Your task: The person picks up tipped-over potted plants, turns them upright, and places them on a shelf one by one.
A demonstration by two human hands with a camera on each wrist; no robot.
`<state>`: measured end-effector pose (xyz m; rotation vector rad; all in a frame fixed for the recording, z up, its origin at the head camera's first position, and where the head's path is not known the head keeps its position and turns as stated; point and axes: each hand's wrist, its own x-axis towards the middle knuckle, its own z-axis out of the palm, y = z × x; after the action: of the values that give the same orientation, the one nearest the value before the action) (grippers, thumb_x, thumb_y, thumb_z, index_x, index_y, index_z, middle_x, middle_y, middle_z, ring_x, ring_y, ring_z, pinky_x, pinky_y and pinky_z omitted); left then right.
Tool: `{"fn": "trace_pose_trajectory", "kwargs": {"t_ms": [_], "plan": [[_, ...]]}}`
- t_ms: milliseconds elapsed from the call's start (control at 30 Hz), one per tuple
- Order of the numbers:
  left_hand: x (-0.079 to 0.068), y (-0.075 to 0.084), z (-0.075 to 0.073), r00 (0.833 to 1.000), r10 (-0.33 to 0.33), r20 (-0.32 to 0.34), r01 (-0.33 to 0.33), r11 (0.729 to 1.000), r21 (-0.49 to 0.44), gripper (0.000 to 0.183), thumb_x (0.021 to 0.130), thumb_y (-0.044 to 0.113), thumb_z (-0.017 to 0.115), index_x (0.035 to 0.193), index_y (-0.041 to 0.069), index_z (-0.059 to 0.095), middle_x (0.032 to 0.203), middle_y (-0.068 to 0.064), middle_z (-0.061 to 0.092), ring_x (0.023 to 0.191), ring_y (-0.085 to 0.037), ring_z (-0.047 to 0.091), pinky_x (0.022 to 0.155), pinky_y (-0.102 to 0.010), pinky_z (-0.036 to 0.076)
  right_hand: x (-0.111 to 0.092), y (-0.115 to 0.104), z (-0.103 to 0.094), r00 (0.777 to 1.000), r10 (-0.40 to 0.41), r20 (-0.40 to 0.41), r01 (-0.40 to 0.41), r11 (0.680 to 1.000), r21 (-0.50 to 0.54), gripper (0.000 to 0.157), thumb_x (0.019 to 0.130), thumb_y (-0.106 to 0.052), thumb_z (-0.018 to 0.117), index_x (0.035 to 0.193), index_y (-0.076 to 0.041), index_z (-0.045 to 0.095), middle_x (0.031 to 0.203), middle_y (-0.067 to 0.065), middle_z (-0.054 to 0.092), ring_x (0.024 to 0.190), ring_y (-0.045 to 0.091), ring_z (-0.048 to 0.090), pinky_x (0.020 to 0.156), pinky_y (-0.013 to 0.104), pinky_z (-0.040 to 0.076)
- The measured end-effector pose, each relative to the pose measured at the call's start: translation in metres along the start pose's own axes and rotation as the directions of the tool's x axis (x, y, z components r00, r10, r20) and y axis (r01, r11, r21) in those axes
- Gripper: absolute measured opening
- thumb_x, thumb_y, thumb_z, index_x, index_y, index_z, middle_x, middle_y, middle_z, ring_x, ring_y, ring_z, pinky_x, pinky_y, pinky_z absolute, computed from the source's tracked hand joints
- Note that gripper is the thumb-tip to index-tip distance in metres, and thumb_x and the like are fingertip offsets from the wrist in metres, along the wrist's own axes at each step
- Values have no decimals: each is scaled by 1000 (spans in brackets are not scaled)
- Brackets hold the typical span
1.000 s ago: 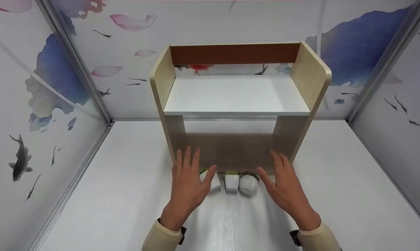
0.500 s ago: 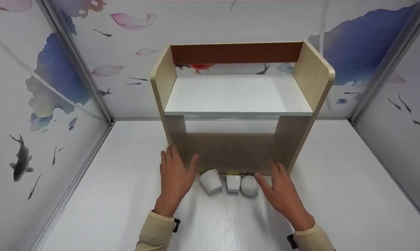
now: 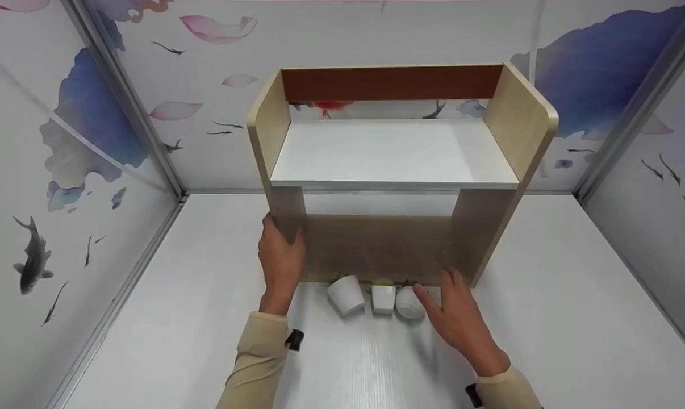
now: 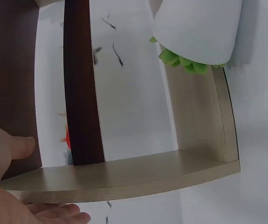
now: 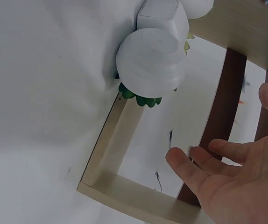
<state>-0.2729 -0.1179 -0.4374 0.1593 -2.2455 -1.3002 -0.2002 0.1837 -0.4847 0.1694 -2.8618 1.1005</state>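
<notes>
A wooden desktop shelf (image 3: 393, 153) with a white middle board stands on the table. My left hand (image 3: 283, 258) holds its left side panel (image 4: 124, 179), thumb on the inner face and fingers round the outer face. In front of the shelf's bottom board lie several small white potted succulents, tipped with their greenery toward the shelf: a tilted round pot (image 3: 346, 295) at left, a squarish pot (image 3: 383, 299) in the middle and a round ribbed pot (image 3: 409, 303) at right. My right hand (image 3: 462, 324) hovers beside that ribbed pot, fingers extended, holding nothing.
A white tabletop (image 3: 178, 318) surrounds the shelf. White panels printed with fish and petals (image 3: 109, 227) enclose the back and sides, joined by grey metal corner strips (image 3: 149, 125).
My left hand has moved outward from over the left pot, then up to the shelf's left panel and taken hold of it. My right hand has shifted only slightly.
</notes>
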Motion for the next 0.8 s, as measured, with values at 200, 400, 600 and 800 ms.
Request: {"fn": "trace_pose_trajectory", "kwargs": {"t_ms": [200,400,600,800], "plan": [[8,-4,6,997,1,-76,-5,998,-58,51,100,11,65,145,-7,48,141,-27,58,133,-38,57,108,-51,44,4,8,12,998,46,42,-47,999,23,89,103,-60,47,155,9,29,161,29,27,147,46,33,115,62,30],[10,-9,3,995,36,-92,-40,998,-52,38,103,2,56,140,-6,55,134,-24,65,125,-33,64,101,-49,51,7,15,24,994,88,69,-91,995,32,83,104,-55,50,159,3,26,164,26,25,147,48,34,115,63,30],[8,-14,3,991,81,-104,-85,996,-31,35,105,2,53,139,-5,56,131,-24,67,120,-33,67,96,-48,54,9,21,32,992,87,88,-91,995,41,80,104,-52,53,157,4,30,160,27,34,144,48,39,114,62,32],[7,-15,5,990,85,-109,-87,996,-9,35,105,3,53,139,-5,57,130,-24,67,118,-32,68,95,-46,55,10,22,35,989,103,103,-105,994,13,86,102,-57,53,154,9,33,156,30,38,140,52,41,113,63,32]]}}
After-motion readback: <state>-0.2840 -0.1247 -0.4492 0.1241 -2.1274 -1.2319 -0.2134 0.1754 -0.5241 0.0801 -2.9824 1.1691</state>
